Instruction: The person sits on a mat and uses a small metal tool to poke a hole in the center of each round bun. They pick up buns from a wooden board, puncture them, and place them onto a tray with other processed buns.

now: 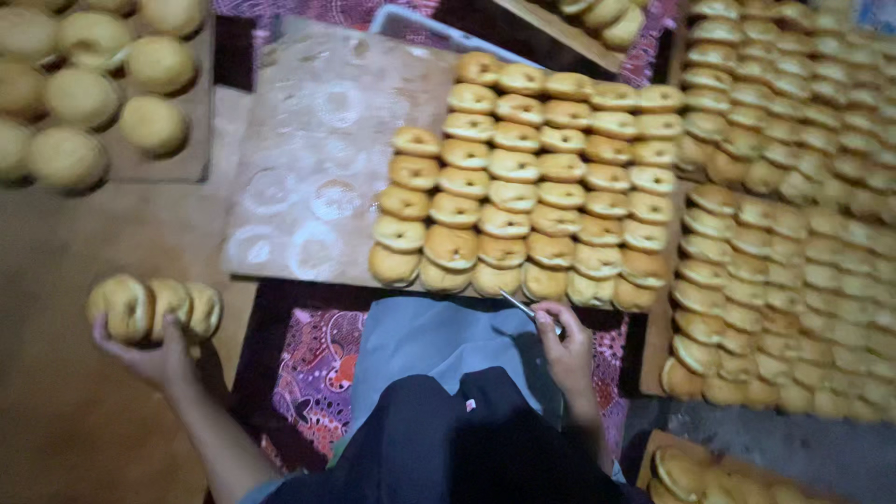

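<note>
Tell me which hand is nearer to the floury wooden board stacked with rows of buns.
Right. The right hand, with a thin metal tool in its grip, sits just below the board's near edge. The left hand is off to the side, holding three buns over the floor.

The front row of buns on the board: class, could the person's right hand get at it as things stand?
Probably yes. The right hand sits just below the front row of buns with nothing between, though it already holds a thin metal tool.
</note>
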